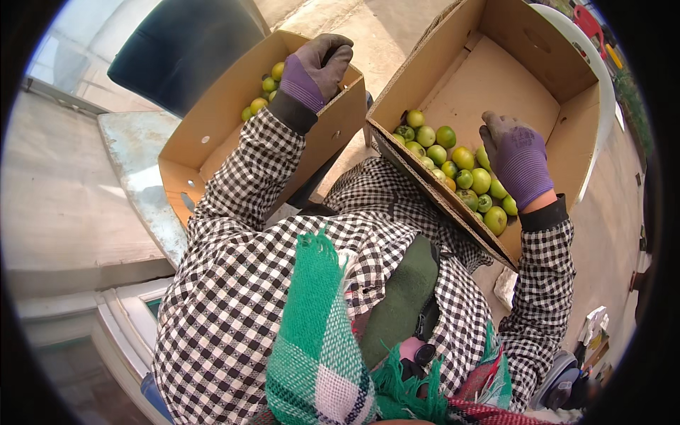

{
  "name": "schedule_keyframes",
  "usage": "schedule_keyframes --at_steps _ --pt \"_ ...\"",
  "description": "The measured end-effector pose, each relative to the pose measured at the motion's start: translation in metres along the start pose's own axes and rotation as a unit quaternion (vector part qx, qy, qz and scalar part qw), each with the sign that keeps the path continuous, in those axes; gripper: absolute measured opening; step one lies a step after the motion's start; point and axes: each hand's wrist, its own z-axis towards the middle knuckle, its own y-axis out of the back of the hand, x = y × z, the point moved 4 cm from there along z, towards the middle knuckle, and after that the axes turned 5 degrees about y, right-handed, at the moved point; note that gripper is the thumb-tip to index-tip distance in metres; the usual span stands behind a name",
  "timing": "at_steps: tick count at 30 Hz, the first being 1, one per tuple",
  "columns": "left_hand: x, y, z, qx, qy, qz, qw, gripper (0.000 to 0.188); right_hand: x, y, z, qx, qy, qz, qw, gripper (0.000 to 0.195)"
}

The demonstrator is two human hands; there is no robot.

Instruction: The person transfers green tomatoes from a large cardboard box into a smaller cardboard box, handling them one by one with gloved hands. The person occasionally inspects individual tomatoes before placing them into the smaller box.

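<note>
Two open cardboard boxes stand before me. My left hand (321,69), in a purple and brown work glove, is over the far end of the left cardboard box (340,127), its fingers curled; whether it holds anything is hidden. Several green and yellowish tomatoes (258,105) lie in that box beside my wrist. My right hand (512,154), gloved alike, reaches into the right cardboard box (576,127), just over the right edge of a heap of green tomatoes (481,180). Its fingertips point away from me, and what lies under the palm cannot be seen.
A dark padded chair back (186,50) stands beyond the left box. A worn pale-blue board (138,175) lies left of that box. A white rounded rim (605,106) shows behind the right box, with a red object (588,26) farther off.
</note>
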Motion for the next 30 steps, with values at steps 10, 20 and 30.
schedule_keyframes --at_steps 10,20,30 --pt "0.295 0.187 -0.019 0.051 0.317 0.487 0.812 0.055 -0.002 0.000 -0.007 0.014 -0.005 0.027 1.000 0.022" --pt "0.279 0.165 -0.047 0.017 0.350 0.494 0.796 0.084 -0.011 -0.010 -0.015 0.075 -0.068 0.056 0.993 0.025" --pt "0.315 0.195 -0.053 0.015 0.348 0.468 0.812 0.078 -0.027 -0.010 -0.023 0.050 -0.085 0.064 0.993 0.029"
